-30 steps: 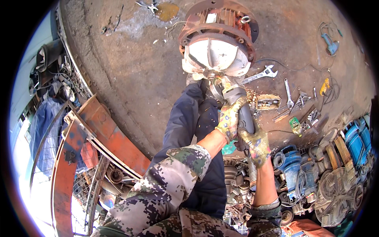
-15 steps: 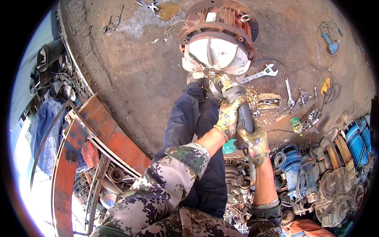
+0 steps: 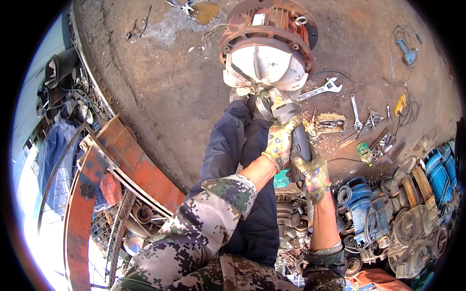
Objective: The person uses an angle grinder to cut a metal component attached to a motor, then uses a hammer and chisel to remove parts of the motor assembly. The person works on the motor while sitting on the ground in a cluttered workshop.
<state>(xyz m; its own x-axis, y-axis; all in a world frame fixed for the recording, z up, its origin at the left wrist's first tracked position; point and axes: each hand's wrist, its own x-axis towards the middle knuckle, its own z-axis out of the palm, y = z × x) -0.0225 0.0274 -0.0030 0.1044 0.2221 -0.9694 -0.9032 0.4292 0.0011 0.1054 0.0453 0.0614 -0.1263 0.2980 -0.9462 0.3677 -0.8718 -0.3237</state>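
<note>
An angle grinder (image 3: 286,111) is held in both my hands, its disc up against the near end of a rusty motor (image 3: 264,30) with a white finned impeller (image 3: 264,65) on it. My gloved left hand (image 3: 280,144) wraps round the grinder just behind its head. Further back, my gloved right hand (image 3: 314,175) is closed on the grey body. Sparks fly off to the right of the disc. The exact spot where the disc touches is hidden by the guard and glare.
An adjustable wrench (image 3: 323,90) lies right of the motor, near a small wooden box (image 3: 331,123) of metal bits. Further right are another wrench (image 3: 356,114) and a blue power tool (image 3: 407,53) with its cord. Blue pumps (image 3: 358,201) crowd the lower right; orange steel beams (image 3: 131,160) stand left.
The grinder and both hands have shifted very slightly. Fewer sparks show to the right of the disc. Everything else stays put.
</note>
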